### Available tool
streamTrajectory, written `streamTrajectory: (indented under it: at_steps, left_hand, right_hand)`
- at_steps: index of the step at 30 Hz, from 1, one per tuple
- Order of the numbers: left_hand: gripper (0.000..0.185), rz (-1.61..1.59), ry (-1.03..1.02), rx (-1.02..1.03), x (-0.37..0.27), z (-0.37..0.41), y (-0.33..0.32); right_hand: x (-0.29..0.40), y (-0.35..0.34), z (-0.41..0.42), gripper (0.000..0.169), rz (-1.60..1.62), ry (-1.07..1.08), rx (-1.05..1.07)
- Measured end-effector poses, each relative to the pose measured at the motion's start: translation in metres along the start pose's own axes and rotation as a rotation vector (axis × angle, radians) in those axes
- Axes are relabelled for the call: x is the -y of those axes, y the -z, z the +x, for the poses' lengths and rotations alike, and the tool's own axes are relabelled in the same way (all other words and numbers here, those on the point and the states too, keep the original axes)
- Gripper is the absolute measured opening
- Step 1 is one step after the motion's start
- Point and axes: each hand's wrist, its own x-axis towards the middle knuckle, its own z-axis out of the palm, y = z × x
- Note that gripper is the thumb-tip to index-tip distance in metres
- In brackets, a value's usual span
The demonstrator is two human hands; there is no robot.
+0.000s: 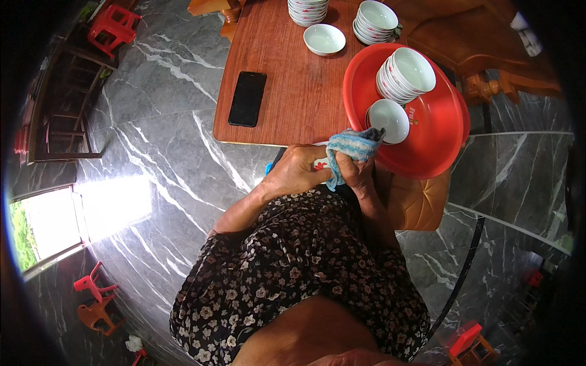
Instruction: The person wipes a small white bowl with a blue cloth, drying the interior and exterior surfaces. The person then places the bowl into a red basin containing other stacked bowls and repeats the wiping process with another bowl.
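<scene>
My left hand (295,170) grips a white bowl (322,165) with a red flower pattern, just off the near edge of the wooden table (288,100). Most of that bowl is hidden by my fingers and the cloth. In my right hand (356,173) is a blue striped cloth (353,145), bunched against the bowl. Beyond the cloth, a red plastic basin (442,142) holds a tall stack of white bowls (412,71) and a shorter stack of bowls (389,121), partly covered by the cloth.
A black smartphone (247,98) lies on the table's left side. Farther back are a single bowl (324,40), a bowl stack (308,11) and another stack (375,20). A tan padded seat (419,201) stands below the basin. Carved wooden furniture (458,41) borders the right.
</scene>
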Motion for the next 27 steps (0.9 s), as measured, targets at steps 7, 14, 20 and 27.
streamTrajectory:
  at_steps: [7,14,20,27]
  left_hand:
    - [0.014,-0.308,0.056,-0.033,0.002,-0.003,0.003]
    - [0.016,-0.495,0.006,-0.156,0.004,-0.004,0.002]
    - [0.012,-0.620,-0.111,-0.249,0.012,-0.005,-0.008]
    - [0.019,-0.454,0.003,-0.023,0.001,-0.001,0.006]
  right_hand:
    - [-0.028,0.011,0.002,0.010,-0.602,0.319,-0.051]
    - [-0.066,0.008,-0.021,0.029,0.801,-0.456,-0.224]
    - [-0.132,0.004,-0.072,0.029,1.025,-0.557,-0.296]
    - [-0.147,0.020,-0.077,0.031,1.428,-0.449,-0.015]
